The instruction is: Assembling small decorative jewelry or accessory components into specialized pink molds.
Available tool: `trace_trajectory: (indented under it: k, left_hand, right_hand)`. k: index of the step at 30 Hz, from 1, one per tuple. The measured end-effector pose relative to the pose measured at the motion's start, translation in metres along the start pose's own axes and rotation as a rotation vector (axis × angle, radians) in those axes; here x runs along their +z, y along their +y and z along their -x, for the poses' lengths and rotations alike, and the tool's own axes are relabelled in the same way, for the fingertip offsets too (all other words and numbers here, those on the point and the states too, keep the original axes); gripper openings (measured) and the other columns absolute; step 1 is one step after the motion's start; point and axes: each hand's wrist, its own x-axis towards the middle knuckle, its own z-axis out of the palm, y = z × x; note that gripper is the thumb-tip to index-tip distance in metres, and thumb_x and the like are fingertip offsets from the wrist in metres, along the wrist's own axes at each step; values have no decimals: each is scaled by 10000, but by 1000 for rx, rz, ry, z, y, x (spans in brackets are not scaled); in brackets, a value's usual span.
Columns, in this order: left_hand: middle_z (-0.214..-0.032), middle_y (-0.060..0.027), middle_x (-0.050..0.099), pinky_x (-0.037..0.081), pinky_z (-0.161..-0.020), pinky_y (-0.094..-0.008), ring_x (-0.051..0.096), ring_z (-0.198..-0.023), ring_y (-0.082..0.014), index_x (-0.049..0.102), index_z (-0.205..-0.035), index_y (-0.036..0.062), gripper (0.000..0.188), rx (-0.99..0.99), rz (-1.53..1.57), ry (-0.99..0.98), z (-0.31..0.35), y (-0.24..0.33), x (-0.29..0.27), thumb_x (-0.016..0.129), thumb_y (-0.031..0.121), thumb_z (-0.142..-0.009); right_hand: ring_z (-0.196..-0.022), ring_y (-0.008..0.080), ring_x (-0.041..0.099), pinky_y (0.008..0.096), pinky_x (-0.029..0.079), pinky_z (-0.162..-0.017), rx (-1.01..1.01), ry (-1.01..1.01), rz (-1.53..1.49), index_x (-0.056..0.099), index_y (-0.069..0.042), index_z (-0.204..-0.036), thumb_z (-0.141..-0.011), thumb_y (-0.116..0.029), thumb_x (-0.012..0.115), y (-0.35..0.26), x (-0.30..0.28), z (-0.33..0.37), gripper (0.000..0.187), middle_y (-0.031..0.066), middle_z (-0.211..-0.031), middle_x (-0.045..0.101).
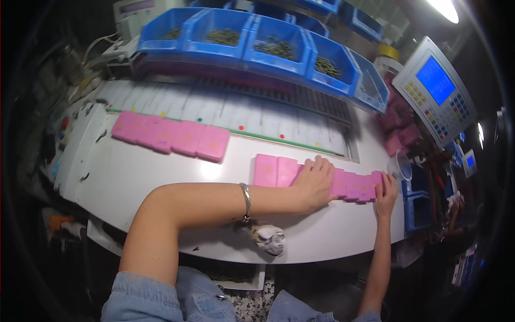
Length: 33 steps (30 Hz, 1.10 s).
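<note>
A row of pink rectangular blocks [276, 171] lies on the white worktable [161, 177], running to the right. My left hand [314, 182] rests flat on top of the middle of this row, fingers spread. My right hand [386, 192] presses against the right end of the same row, fingers on the last block. A silver bracelet [246, 201] sits on my left wrist. A second row of pink blocks [171, 136] lies apart at the left.
Blue bins [268, 40] holding small dark parts line the back. A control panel with a blue screen [437, 88] stands at the right. More pink blocks [399, 129] are stacked below it, near a clear cup [401, 166]. A crumpled rag [270, 239] lies at the front edge.
</note>
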Motion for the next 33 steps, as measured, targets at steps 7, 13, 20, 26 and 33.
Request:
trace_trajectory:
  k: [7, 13, 20, 26, 33]
  left_hand:
    - [-1238, -253, 424, 295, -961, -505, 317, -1235, -389, 423, -1199, -91, 696, -305, -359, 36, 52, -86, -75, 565, 463, -803]
    - [-1227, -268, 417, 292, -938, -519, 335, -1206, -394, 460, -1245, 46, 577, -456, -409, -41, 113, -117, -88, 604, 375, -793]
    - [-1058, -191, 546, 427, -823, -339, 525, -987, -246, 437, -1277, 8, 548, -604, 473, -43, 122, -112, -129, 621, 266, -830]
    - [-950, -77, 596, 452, -750, -253, 561, -855, -114, 423, -1272, -49, 497, -536, 1409, -19, 162, -68, -181, 460, 326, -949]
    - [-972, -87, 541, 486, -781, -290, 571, -865, -159, 410, -1217, 0, 570, -927, 1867, -137, 181, -38, -191, 231, 477, -962]
  right_hand:
    - [-1176, 312, 410, 394, 297, -1005, -77, 95, 4, 552, 6, -1153, -908, -224, 468, -36, -2, 10, 346, 156, -1224, 491]
    - [-1140, 277, 454, 364, 345, -970, 70, 185, -545, 569, 31, -1102, -891, -179, 479, -113, -1, 15, 311, 145, -1205, 511]
    - [-1120, 339, 465, 400, 372, -951, -299, -80, -529, 529, 12, -1172, -691, -25, 665, -324, -18, 4, 501, 163, -1210, 493]
    - [-1108, 381, 436, 412, 383, -933, -469, -181, -668, 288, 93, -1337, -563, -17, 730, -395, -26, 14, 898, 251, -1199, 401]
    - [-1080, 383, 462, 414, 407, -912, -467, -117, -691, 370, 106, -1285, -590, 5, 674, -414, -25, 40, 765, 254, -1202, 428]
